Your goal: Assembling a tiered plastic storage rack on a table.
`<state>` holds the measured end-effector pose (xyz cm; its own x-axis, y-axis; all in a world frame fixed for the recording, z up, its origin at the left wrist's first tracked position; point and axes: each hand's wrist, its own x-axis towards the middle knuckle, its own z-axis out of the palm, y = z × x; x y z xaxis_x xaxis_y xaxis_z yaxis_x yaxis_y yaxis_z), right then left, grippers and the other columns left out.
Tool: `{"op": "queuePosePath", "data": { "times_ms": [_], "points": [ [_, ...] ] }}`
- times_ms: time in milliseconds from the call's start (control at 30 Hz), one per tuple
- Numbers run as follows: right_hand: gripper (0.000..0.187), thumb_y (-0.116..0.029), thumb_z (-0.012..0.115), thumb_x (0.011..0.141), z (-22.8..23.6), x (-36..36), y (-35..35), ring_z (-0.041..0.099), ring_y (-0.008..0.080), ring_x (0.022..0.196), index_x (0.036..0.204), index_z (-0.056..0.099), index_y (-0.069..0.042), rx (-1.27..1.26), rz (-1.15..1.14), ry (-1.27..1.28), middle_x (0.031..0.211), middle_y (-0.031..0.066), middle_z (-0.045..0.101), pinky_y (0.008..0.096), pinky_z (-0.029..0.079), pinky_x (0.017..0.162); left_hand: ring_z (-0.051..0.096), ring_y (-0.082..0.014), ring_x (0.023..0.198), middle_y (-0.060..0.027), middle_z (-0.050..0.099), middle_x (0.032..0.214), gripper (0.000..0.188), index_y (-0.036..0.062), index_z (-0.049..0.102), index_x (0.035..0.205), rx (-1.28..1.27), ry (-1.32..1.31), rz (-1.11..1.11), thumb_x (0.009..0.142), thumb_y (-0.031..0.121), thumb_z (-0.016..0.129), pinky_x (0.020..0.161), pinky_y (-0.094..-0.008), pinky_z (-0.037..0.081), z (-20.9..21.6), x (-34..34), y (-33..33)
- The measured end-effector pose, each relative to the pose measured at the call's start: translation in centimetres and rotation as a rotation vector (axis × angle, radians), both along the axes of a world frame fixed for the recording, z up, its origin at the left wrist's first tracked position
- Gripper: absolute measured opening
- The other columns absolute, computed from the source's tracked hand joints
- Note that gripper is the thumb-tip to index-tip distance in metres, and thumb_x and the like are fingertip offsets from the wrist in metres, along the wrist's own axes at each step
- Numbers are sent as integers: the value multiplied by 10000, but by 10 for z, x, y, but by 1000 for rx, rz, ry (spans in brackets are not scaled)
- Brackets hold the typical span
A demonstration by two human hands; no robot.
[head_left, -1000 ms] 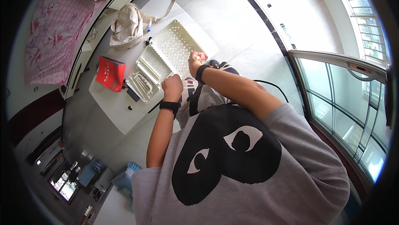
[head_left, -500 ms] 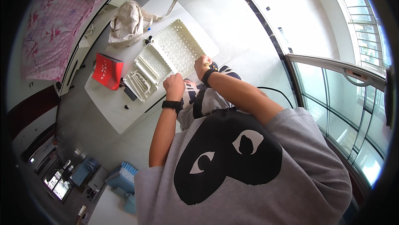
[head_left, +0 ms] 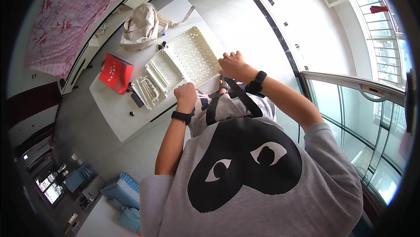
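Observation:
A large white perforated plastic panel (head_left: pixel 192 53) lies on the white table (head_left: pixel 114 111). A smaller perforated tray (head_left: pixel 166 68) and a white slotted rack piece (head_left: pixel 148 90) join it on its left. My right hand (head_left: pixel 234 64), a black band on its wrist, grips the panel's near right edge with curled fingers. My left hand (head_left: pixel 186 95), also wearing a black wristband, is closed in a fist at the table's front edge. It sits just below the smaller tray, and I cannot see anything in it.
A red packet (head_left: pixel 116 73) and a small black item (head_left: pixel 136 99) lie left of the rack. A beige cloth bag (head_left: pixel 142 27) sits at the table's far end. A pink floral bed (head_left: pixel 57 22) is far left, a blue basket (head_left: pixel 124 191) on the floor, and a glass railing (head_left: pixel 350 119) to the right.
My right hand has slid a little to the right along the panel's near edge. My left hand stays in a fist by the smaller tray. The view has shifted slightly.

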<state>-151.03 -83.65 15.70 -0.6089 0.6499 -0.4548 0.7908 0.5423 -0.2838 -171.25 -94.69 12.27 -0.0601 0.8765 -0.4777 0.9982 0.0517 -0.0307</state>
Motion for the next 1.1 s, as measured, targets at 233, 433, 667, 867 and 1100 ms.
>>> {"op": "queuePosePath", "data": {
  "times_ms": [233, 433, 667, 867, 1100],
  "points": [
    [249, -164, 461, 881, -43, 15, -16, 615, 396, 756, 807, 615, 17, -144, -285, 437, 798, 222, 623, 454, 494, 694, 645, -289, 876, -136, 657, 1007, 361, 44, 572, 1142, 164, -616, 328, 928, 329, 516, 735, -376, 506, 53, -22, 6],
    [219, -110, 491, 879, -32, -18, -17, 618, 405, 695, 873, 633, 56, -192, -626, 518, 739, 258, 611, 426, 482, 631, 527, -94, 694, -41, 591, 852, 221, 12, 579, 1061, 542, -1166, 758, 959, 141, 433, 644, -234, 443, -2, -77, -24],
    [257, -162, 533, 903, -44, -31, -16, 625, 196, 649, 1004, 650, 44, -212, -775, 441, 753, 168, 664, 320, 477, 625, 615, -187, 726, -102, 619, 865, 332, -4, 515, 1146, 143, -979, 1171, 859, 163, 510, 668, -308, 480, -219, -168, -75],
    [224, -110, 508, 932, -57, -41, -25, 686, 235, 799, 1062, 626, 29, -164, -924, 425, 792, 182, 669, 295, 509, 708, 581, -383, 1005, -275, 597, 1058, 406, -75, 519, 1123, 154, -694, 1014, 801, 170, 554, 880, -419, 453, -366, -205, -40],
    [225, -34, 433, 968, -47, -74, -18, 627, 219, 992, 1047, 632, 36, -302, -1026, 383, 1111, 168, 632, 363, 526, 897, 518, -426, 959, -250, 460, 1069, 429, 50, 425, 1094, 187, -218, 1008, 760, 224, 630, 813, -498, 452, -413, -227, 27]
  ]
}}
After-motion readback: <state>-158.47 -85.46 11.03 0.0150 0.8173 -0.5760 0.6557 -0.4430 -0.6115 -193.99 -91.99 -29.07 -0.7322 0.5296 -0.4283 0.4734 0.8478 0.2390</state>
